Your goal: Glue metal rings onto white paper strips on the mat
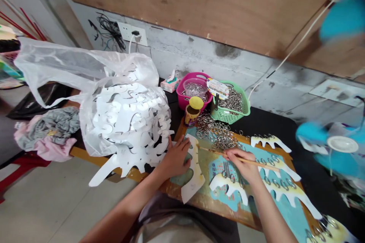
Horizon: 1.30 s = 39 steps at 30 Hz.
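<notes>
My left hand (pixel 179 156) lies with fingers spread on the edge of a white scalloped cutout (pixel 194 167), which has yellowish stains along one side. In my right hand (pixel 243 164) is a thin wooden brush (pixel 262 164), its tip touching or just over the upper part of that cutout. Below the right hand lies a smaller white cutout (pixel 230 186) with metal rings along its edge. More ringed cutouts (pixel 288 193) are spread to the right. An open tin (pixel 191 115) with a yellow lid (pixel 196 102) stands beyond the left hand, beside a pile of loose metal rings (pixel 219 133).
A plastic bag (pixel 88 136) bulging with white cutouts stands at the left. Behind the tin are a pink basket (pixel 182 100) and a green basket (pixel 228 115) holding metal pieces. A tissue pack (pixel 170 84) sits by the wall. A blue-bladed fan (pixel 342 144) is at the right.
</notes>
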Motion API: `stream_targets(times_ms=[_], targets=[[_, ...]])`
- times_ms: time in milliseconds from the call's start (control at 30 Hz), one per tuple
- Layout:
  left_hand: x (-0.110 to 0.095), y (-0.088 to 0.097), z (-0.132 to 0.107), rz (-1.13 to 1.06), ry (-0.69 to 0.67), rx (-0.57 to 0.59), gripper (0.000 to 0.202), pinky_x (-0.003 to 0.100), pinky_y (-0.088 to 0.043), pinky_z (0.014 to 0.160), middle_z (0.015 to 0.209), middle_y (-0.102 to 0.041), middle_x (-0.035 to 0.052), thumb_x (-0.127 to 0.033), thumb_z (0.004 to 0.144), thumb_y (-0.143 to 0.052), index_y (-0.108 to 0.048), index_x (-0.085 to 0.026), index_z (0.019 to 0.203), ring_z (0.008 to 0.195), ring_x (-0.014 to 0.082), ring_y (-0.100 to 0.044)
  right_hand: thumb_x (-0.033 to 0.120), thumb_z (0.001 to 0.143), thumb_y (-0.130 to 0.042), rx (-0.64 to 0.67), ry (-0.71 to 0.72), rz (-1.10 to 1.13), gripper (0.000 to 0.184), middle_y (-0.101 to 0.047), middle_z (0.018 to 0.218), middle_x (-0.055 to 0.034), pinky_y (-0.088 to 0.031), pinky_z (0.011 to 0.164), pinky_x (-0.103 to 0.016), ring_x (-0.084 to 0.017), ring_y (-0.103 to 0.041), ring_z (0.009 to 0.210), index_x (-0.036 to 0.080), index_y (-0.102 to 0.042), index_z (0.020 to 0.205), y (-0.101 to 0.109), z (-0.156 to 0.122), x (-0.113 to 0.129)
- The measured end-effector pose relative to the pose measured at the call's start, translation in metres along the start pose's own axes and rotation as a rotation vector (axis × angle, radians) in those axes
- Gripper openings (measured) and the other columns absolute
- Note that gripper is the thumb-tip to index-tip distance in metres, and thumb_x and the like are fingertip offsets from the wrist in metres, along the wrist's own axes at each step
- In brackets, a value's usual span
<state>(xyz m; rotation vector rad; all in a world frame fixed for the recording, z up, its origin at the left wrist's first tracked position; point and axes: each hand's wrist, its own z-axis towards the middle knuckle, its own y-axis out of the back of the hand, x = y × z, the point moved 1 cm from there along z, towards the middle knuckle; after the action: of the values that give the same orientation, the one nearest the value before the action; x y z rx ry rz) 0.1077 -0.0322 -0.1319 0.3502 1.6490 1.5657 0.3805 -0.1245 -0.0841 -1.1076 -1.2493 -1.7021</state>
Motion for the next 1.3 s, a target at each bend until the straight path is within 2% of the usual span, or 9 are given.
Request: stream_targets(times_ms=[133, 267, 400, 533, 700, 833, 967, 1100, 1300], targets=[[0.000, -0.001, 0.000, -0.007, -0.002, -0.008, 0.061, 0.071, 0.008, 0.118, 0.156, -0.039, 0.0136, -0.031, 0.087, -0.054, -0.044, -0.016, 0.146, 0.150, 0.0375, -0.023, 0.044, 0.082, -0.073, -0.070, -0.059, 0.130, 0.023, -0.077, 0.082, -0.0055, -0.064, 0.067, -0.034, -0.022, -0.073, 0.070, 0.023, -0.079, 0.083, -0.002, 0.010, 0.000], [0.002, -0.002, 0.000, -0.012, 0.000, -0.013, 0.062, 0.067, 0.014, 0.118, 0.157, -0.039, 0.0128, -0.032, 0.087, -0.054, -0.044, -0.017, 0.146, 0.150, 0.0353, -0.022, 0.043, 0.078, -0.077, 0.064, -0.074, 0.156, 0.021, -0.077, 0.082, -0.0063, -0.064, 0.064, -0.033, -0.022, -0.073, 0.069, 0.023, -0.080, 0.081, -0.005, 0.018, 0.000], [0.002, -0.003, 0.000, -0.012, -0.006, -0.014, 0.062, 0.067, 0.013, 0.119, 0.157, -0.039, 0.0122, -0.033, 0.087, -0.055, -0.043, -0.018, 0.146, 0.150, 0.0354, -0.022, 0.041, 0.080, -0.076, -0.023, -0.095, 0.239, 0.019, -0.078, 0.083, -0.0054, -0.064, 0.067, -0.032, -0.021, -0.074, 0.069, 0.023, -0.081, 0.083, -0.002, 0.020, -0.006], [0.002, -0.003, -0.001, -0.010, -0.004, -0.019, 0.061, 0.066, 0.014, 0.119, 0.157, -0.038, 0.0125, -0.032, 0.087, -0.054, -0.043, -0.018, 0.146, 0.150, 0.0348, -0.022, 0.040, 0.079, -0.077, 0.115, -0.126, 0.231, 0.018, -0.077, 0.082, -0.0064, -0.064, 0.066, -0.033, -0.022, -0.074, 0.069, 0.022, -0.081, 0.083, 0.002, 0.019, -0.011], [0.003, -0.004, 0.000, -0.010, -0.007, -0.008, 0.061, 0.070, 0.014, 0.117, 0.157, -0.038, 0.0130, -0.032, 0.088, -0.052, -0.043, -0.015, 0.146, 0.150, 0.0357, -0.022, 0.039, 0.077, -0.079, 0.000, -0.149, 0.316, 0.018, -0.078, 0.085, -0.0062, -0.064, 0.065, -0.033, -0.022, -0.074, 0.067, 0.023, -0.081, 0.082, 0.007, 0.018, -0.016], [0.003, -0.005, 0.000, -0.006, -0.013, -0.023, 0.061, 0.069, 0.015, 0.117, 0.157, -0.038, 0.0130, -0.032, 0.088, -0.052, -0.043, -0.015, 0.145, 0.150, 0.0352, -0.023, 0.037, 0.074, -0.080, 0.128, -0.168, 0.336, 0.017, -0.076, 0.072, -0.0063, -0.061, 0.056, -0.030, -0.021, -0.070, 0.058, 0.020, -0.081, 0.076, 0.007, 0.015, -0.019], [0.003, -0.005, -0.001, 0.002, -0.016, -0.045, 0.060, 0.065, 0.014, 0.119, 0.156, -0.040, 0.0129, -0.032, 0.088, -0.054, -0.045, -0.017, 0.145, 0.150, 0.0343, -0.025, 0.036, 0.076, -0.079, 0.022, -0.196, 0.370, 0.015, -0.078, 0.083, -0.0061, -0.062, 0.063, -0.031, -0.021, -0.073, 0.068, 0.022, -0.082, 0.081, 0.010, 0.013, -0.023], [0.003, -0.006, -0.001, 0.008, -0.019, -0.053, 0.061, 0.064, 0.010, 0.121, 0.155, -0.041, 0.0132, -0.031, 0.086, -0.055, -0.045, -0.018, 0.144, 0.149, 0.0343, -0.025, 0.036, 0.074, -0.078, 0.160, -0.196, 0.396, 0.016, -0.074, 0.066, -0.0063, -0.058, 0.051, -0.029, -0.019, -0.067, 0.052, 0.020, -0.081, 0.072, 0.008, 0.012, -0.021], [0.003, -0.006, -0.001, 0.006, -0.021, -0.058, 0.060, 0.066, 0.013, 0.119, 0.155, -0.041, 0.0137, -0.030, 0.087, -0.054, -0.045, -0.016, 0.144, 0.149, 0.0345, -0.026, 0.032, 0.069, -0.083, -0.010, -0.238, 0.412, 0.015, -0.078, 0.080, -0.0078, -0.063, 0.059, -0.031, -0.022, -0.073, 0.063, 0.020, -0.081, 0.077, 0.007, 0.015, -0.021]])
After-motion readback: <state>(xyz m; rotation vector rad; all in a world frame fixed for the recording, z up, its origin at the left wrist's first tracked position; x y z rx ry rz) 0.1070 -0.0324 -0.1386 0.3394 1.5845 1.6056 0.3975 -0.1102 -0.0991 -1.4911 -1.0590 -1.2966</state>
